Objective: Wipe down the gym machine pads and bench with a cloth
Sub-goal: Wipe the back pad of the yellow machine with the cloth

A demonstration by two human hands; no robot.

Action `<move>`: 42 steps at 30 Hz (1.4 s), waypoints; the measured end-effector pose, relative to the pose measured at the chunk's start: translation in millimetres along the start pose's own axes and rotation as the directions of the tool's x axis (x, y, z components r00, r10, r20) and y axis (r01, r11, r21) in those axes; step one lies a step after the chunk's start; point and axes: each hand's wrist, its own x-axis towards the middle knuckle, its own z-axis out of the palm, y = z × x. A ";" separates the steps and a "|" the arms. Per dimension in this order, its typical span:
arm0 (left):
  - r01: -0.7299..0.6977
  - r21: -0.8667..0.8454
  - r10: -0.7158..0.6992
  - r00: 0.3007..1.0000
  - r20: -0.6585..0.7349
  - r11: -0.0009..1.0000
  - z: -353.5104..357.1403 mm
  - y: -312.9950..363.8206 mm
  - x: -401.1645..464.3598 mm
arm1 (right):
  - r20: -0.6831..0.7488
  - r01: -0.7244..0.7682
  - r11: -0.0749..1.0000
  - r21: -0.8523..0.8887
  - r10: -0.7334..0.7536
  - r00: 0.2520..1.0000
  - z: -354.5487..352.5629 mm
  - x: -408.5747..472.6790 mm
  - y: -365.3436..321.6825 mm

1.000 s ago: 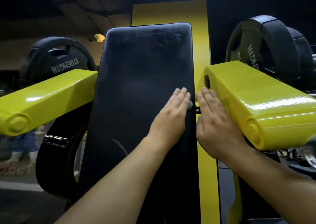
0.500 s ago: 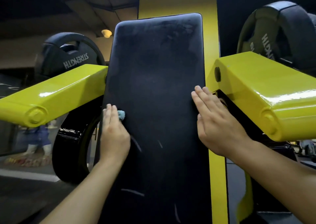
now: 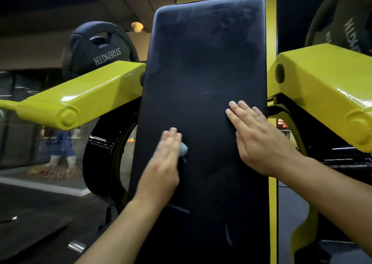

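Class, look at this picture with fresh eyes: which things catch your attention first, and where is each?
The tall black pad fills the centre, with bright yellow machine arms jutting out on either side. The left hand presses a small blue cloth flat against the pad's lower left, while the right hand rests flat near its right edge.

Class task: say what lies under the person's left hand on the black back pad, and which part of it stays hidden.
Under the left hand, a small light-blue cloth peeks out beside the straight fingers on the tall black padded backrest. The rest of it is hidden beneath the palm.
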 end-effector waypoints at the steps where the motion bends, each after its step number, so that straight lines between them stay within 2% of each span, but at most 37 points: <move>1: 0.129 -0.014 -0.129 0.991 -0.024 0.992 -3.2 -20.9 -4.6 | -0.004 -0.004 1.000 0.005 0.004 1.000 1.0 -0.3 -0.1; 3: 0.374 -0.058 -0.377 0.925 -0.045 0.926 -8.7 -45.3 -9.6 | -0.022 -0.006 1.000 0.002 0.006 1.000 4.3 -0.8 -0.5; 4: 0.451 -0.090 -0.457 0.887 -0.061 0.888 -6.7 -45.8 -8.5 | -0.031 -0.005 1.000 -0.004 0.005 1.000 6.1 -1.1 -0.4; 6: 0.503 -0.143 -0.518 0.850 -0.092 0.852 1.0 -21.4 -0.7 | -0.054 -0.002 1.000 -0.013 0.001 0.999 9.7 -2.1 -0.7; 8: 0.415 -0.150 -0.433 0.894 -0.115 0.897 13.0 21.2 5.5 | -0.080 -0.004 1.000 -0.021 0.003 0.997 12.8 -3.1 -2.1; 12: 0.079 -0.187 -0.093 0.993 -0.067 0.979 24.3 94.6 3.1 | -0.131 -0.014 1.000 -0.026 0.010 0.991 16.9 -2.2 -3.6; 13: -0.027 -0.181 0.023 0.999 -0.028 0.983 21.0 100.3 -0.7 | -0.139 -0.007 1.000 -0.028 0.003 0.990 17.7 -1.9 -3.4; 15: -0.229 -0.139 0.240 0.968 0.069 0.963 10.3 85.0 -6.0 | -0.153 0.002 1.000 -0.031 -0.007 0.988 18.6 -2.2 -3.3; 16: -0.279 -0.099 0.288 0.953 0.094 0.955 5.4 66.5 -7.0 | -0.162 0.001 0.999 -0.033 -0.007 0.987 18.9 -2.6 -3.8; 17: -0.277 -0.053 0.281 0.954 0.104 0.959 1.8 44.6 -7.2 | -0.170 -0.003 0.999 -0.034 -0.003 0.985 19.2 -2.9 -4.7; 18: -0.218 -0.023 0.219 0.970 0.100 0.976 -1.3 20.1 -8.0 | -0.174 -0.008 0.999 -0.034 0.002 0.985 19.6 -3.1 -5.8; 20: 0.007 -0.016 -0.007 0.999 0.032 1.000 -7.5 -29.8 -11.2 | -0.178 -0.016 0.999 -0.032 0.010 0.984 20.7 -2.7 -7.9; 23: 0.350 -0.072 -0.351 0.936 0.007 0.934 -16.6 -66.7 -12.8 | -0.195 -0.023 0.999 -0.033 0.016 0.981 22.5 -2.6 -9.6; 25: 0.421 -0.117 -0.429 0.902 -0.046 0.899 -11.8 -54.6 -6.9 | -0.199 -0.023 0.999 -0.036 0.015 0.980 23.7 -2.9 -9.7; 27: 0.400 -0.134 -0.412 0.908 -0.076 0.907 -1.1 -17.7 0.8 | -0.204 -0.023 0.999 -0.038 0.015 0.979 24.5 -3.2 -9.5; 32: 0.065 -0.215 -0.081 0.995 -0.063 0.974 22.1 81.5 3.3 | -0.214 -0.026 0.999 -0.047 0.016 0.977 25.5 -3.5 -8.3; 34: -0.109 -0.200 0.112 0.994 0.001 0.974 14.4 82.4 -0.2 | -0.211 -0.017 0.998 -0.053 0.006 0.978 25.1 -4.0 -7.8; 37: -0.318 -0.128 0.334 0.933 0.132 0.939 -3.3 44.2 -0.9 | -0.220 -0.013 0.999 -0.050 0.001 0.975 24.8 -3.9 -8.7; 39: -0.324 -0.064 0.330 0.933 0.143 0.944 -11.5 10.8 0.1 | -0.223 -0.015 0.999 -0.042 0.005 0.975 24.9 -3.7 -9.4; 40: -0.266 -0.037 0.269 0.955 0.125 0.963 -13.0 -7.5 -0.5 | -0.220 -0.017 0.999 -0.037 0.008 0.975 24.7 -3.6 -9.3; 42: -0.034 -0.045 0.037 0.997 0.073 0.998 -17.2 -41.6 -3.9 | -0.214 -0.018 0.999 -0.033 0.010 0.977 24.6 -3.6 -9.7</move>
